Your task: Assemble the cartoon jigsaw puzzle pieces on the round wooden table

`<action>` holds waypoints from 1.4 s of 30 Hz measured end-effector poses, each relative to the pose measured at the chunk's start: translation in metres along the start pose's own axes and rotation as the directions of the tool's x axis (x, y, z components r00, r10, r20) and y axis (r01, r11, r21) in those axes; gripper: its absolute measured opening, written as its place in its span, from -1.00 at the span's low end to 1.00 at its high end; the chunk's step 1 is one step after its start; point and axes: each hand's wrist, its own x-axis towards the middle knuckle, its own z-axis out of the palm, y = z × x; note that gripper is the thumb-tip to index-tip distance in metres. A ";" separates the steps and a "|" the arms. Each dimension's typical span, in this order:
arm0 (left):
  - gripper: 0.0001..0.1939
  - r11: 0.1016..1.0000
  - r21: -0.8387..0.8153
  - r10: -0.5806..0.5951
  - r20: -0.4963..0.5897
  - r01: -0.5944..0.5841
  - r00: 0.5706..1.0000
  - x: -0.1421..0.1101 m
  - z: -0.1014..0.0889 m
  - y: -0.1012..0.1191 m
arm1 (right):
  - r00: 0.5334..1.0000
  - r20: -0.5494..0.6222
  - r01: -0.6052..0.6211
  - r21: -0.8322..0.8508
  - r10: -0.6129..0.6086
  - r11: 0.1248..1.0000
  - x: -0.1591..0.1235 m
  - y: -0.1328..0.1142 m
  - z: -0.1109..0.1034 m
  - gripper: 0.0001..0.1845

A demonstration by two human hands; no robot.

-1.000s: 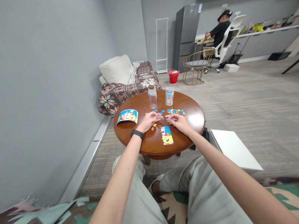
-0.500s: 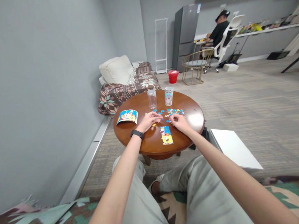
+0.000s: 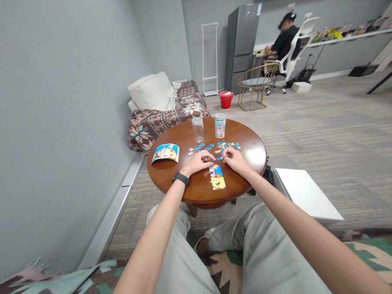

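Note:
My left hand (image 3: 200,162) is closed, its thumb and fingertips at a pinkish jigsaw piece (image 3: 213,167) by the top edge of a joined jigsaw section (image 3: 218,181). That section shows a yellow cartoon face on blue. My right hand (image 3: 235,160) is pinched shut just right of it, beside the loose jigsaw pieces (image 3: 229,145); whatever is between its fingertips is hidden. More loose pieces (image 3: 199,147) lie beyond my left hand. A curved picture card (image 3: 166,152) with the same cartoon stands at the left of the round wooden table (image 3: 178,185).
A clear jar (image 3: 198,132) and a printed jar (image 3: 220,127) stand at the table's far side. Right of the table is a white box (image 3: 306,193). Farther off are a red bin (image 3: 225,99), a gold-framed chair (image 3: 255,82) and a seated person (image 3: 285,42).
My left hand has moved slightly right and toward me, to the joined section's top edge, uncovering loose pieces behind it. My right hand has stayed nearly in place.

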 end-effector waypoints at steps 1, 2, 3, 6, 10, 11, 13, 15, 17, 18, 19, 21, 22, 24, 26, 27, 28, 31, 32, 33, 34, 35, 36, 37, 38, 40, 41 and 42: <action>-0.85 0.999 0.045 0.010 0.022 -0.011 1.000 0.000 0.001 0.001 | 1.000 -0.004 -0.003 0.001 0.003 1.000 0.000 0.000 0.000 -0.96; -0.82 0.997 0.080 0.015 0.036 -0.018 0.999 0.000 0.003 0.003 | 1.000 -0.007 -0.006 0.003 0.006 1.000 0.000 0.000 0.001 -0.96; -0.79 0.994 0.109 0.019 0.043 -0.024 0.999 0.001 0.004 0.003 | 1.000 -0.007 -0.009 0.006 0.009 1.000 -0.001 0.000 0.001 -0.96; -0.73 0.986 0.165 0.019 0.056 -0.028 0.998 0.001 0.007 0.006 | 1.000 0.002 -0.013 0.009 0.013 1.000 -0.001 -0.001 0.000 -0.96; -0.72 0.981 0.193 0.011 0.068 -0.024 0.998 0.001 0.008 0.008 | 1.000 0.019 -0.021 -0.005 0.021 1.000 -0.001 -0.002 -0.002 -0.96; -0.72 0.982 0.188 0.010 0.064 -0.022 0.998 0.001 0.008 0.009 | 1.000 0.023 -0.021 -0.006 0.022 1.000 -0.001 -0.002 -0.002 -0.96; -0.71 0.988 0.155 0.009 0.043 -0.016 0.999 0.001 0.007 0.009 | 0.999 0.026 -0.022 -0.002 0.022 1.000 0.000 -0.002 -0.002 -0.96; -0.69 0.996 0.086 -0.008 0.015 0.007 1.000 0.001 0.006 0.007 | 0.999 0.025 -0.025 0.005 0.024 1.000 0.000 -0.001 -0.002 -0.96; -0.66 0.998 -0.031 -0.051 -0.037 0.050 0.998 0.002 0.005 0.004 | 0.999 0.022 -0.026 0.010 0.026 1.000 0.000 -0.001 -0.002 -0.96; -0.64 0.992 -0.102 -0.082 -0.072 0.075 0.994 0.002 0.004 0.003 | 0.999 0.019 -0.027 0.009 0.026 1.000 0.000 -0.001 -0.002 -0.97; -0.63 0.981 -0.172 -0.115 -0.112 0.095 0.987 0.002 0.003 0.001 | 1.000 0.017 -0.026 0.005 0.026 1.000 0.000 -0.001 -0.001 -0.98; -0.61 0.952 -0.280 -0.172 -0.171 0.119 0.970 0.003 0.002 -0.002 | 1.000 0.011 -0.026 -0.010 0.026 1.000 0.000 -0.002 -0.001 -0.97; -0.61 0.940 -0.317 -0.190 -0.181 0.126 0.965 0.003 0.001 -0.003 | 1.000 0.009 -0.026 -0.020 0.026 0.999 0.000 -0.003 -0.001 -0.95; -0.62 0.917 -0.379 -0.201 -0.177 0.121 0.964 0.003 0.001 -0.003 | 0.999 0.013 -0.032 -0.031 0.033 0.999 -0.001 -0.005 -0.001 -0.90; -0.62 0.899 -0.429 -0.181 -0.182 0.088 0.967 0.002 0.001 -0.001 | 0.999 0.022 -0.046 -0.026 0.047 0.999 -0.001 -0.006 -0.001 -0.85; -0.63 0.895 -0.440 -0.171 -0.190 0.072 0.967 0.001 0.001 0.000 | 0.998 0.027 -0.053 -0.015 0.053 0.999 -0.001 -0.006 -0.001 -0.82; -0.64 0.897 -0.438 -0.165 -0.198 0.063 0.966 0.001 0.001 0.002 | 0.998 0.033 -0.058 0.001 0.057 0.998 -0.002 -0.007 -0.001 -0.79; -0.66 0.912 -0.402 -0.184 -0.213 0.086 0.960 0.001 0.001 0.004 | 0.994 0.076 -0.085 0.059 0.080 0.995 -0.003 -0.007 0.000 -0.71; -0.65 0.914 -0.394 -0.193 -0.215 0.096 0.957 0.001 0.000 0.004 | 0.991 0.091 -0.105 0.081 0.098 0.991 -0.003 -0.007 0.000 -0.69; -0.63 0.915 -0.390 -0.198 -0.216 0.101 0.956 0.001 0.000 0.003 | 0.988 0.099 -0.128 0.104 0.118 0.986 -0.003 -0.006 0.001 -0.68; -0.61 0.914 -0.392 -0.198 -0.214 0.102 0.956 0.001 0.000 0.003 | 0.986 0.098 -0.150 0.131 0.138 0.980 -0.003 -0.006 0.001 -0.69; -0.59 0.912 -0.397 -0.199 -0.210 0.103 0.957 0.001 -0.001 0.002 | 0.984 0.091 -0.165 0.158 0.152 0.974 -0.003 -0.006 0.002 -0.70; -0.57 0.908 -0.406 -0.200 -0.203 0.103 0.959 0.001 -0.001 0.001 | 0.984 0.082 -0.172 0.184 0.159 0.968 -0.003 -0.005 0.002 -0.72; -0.55 0.904 -0.414 -0.202 -0.193 0.107 0.960 0.001 -0.002 0.000 | 0.985 0.075 -0.170 0.204 0.158 0.964 -0.002 -0.004 0.002 -0.74; -0.53 0.901 -0.419 -0.206 -0.182 0.113 0.962 0.001 -0.002 0.000 | 0.986 0.069 -0.163 0.211 0.151 0.964 -0.002 -0.003 0.002 -0.76; -0.52 0.900 -0.419 -0.209 -0.175 0.119 0.962 0.001 -0.002 0.000 | 0.990 0.054 -0.135 0.181 0.127 0.974 -0.002 0.000 0.001 -0.80; -0.52 0.902 -0.415 -0.206 -0.179 0.116 0.962 0.001 -0.002 0.000 | 0.992 0.040 -0.120 0.150 0.116 0.981 -0.002 0.001 0.000 -0.83; -0.52 0.904 -0.413 -0.203 -0.183 0.113 0.962 0.001 -0.002 0.001 | 0.994 0.023 -0.109 0.115 0.107 0.987 -0.002 0.002 -0.001 -0.86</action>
